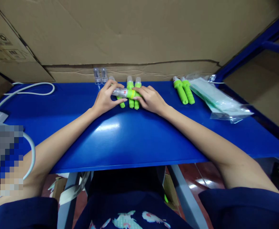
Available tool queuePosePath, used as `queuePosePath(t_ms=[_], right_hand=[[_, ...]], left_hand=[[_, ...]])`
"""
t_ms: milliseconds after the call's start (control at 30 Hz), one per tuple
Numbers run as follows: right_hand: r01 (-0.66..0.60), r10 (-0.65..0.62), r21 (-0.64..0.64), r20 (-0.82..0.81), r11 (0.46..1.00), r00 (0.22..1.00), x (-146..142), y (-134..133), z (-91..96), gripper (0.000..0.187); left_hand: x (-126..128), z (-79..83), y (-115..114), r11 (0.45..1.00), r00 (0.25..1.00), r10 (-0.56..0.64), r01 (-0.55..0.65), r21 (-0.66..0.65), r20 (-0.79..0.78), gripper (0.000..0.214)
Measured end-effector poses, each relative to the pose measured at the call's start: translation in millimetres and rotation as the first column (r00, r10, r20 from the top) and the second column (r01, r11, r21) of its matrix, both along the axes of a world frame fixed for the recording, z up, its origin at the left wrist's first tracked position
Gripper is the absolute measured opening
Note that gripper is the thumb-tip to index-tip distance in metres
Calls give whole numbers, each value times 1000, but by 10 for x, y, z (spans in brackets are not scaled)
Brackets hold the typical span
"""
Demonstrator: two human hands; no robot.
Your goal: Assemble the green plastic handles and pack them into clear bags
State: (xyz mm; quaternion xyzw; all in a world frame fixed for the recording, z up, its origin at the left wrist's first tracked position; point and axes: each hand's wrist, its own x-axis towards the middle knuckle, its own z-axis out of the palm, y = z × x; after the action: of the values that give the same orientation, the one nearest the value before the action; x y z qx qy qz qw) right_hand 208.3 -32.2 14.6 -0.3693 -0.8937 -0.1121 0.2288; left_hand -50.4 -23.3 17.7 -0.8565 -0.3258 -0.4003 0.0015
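Note:
Both hands hold one lime-green torch-like device sideways above the blue table. My left hand is closed around its clear plastic cap, thumb below and fingers above. My right hand pinches the green body near its other end, which is partly hidden by the fingers. A small red mark shows inside the clear end. Just behind and under it, several similar green devices with clear tips lie on the table, one partly covered by my left hand. Two loose clear caps stand behind my left hand.
Two more green devices lie to the right, beside a clear plastic bag with pale green contents. A white cable curls at the left. Cardboard walls the back, and a blue frame rises at the right.

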Motion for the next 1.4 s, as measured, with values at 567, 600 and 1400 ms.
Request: queuePosePath(t_ms=[567,600,1400], right_hand=[[-104,102,-42,-49,994,994,-79,-76,1,49],[-103,101,-45,-49,994,994,-82,-79,1,50],[-38,39,-32,31,999,999,-110,-108,72,64]], left_hand=[[81,49,-162,991,965,132,-123,53,-226,53],[80,50,-162,990,963,138,-129,57,-233,52],[74,0,-118,980,977,200,-200,-1,-77,53]])
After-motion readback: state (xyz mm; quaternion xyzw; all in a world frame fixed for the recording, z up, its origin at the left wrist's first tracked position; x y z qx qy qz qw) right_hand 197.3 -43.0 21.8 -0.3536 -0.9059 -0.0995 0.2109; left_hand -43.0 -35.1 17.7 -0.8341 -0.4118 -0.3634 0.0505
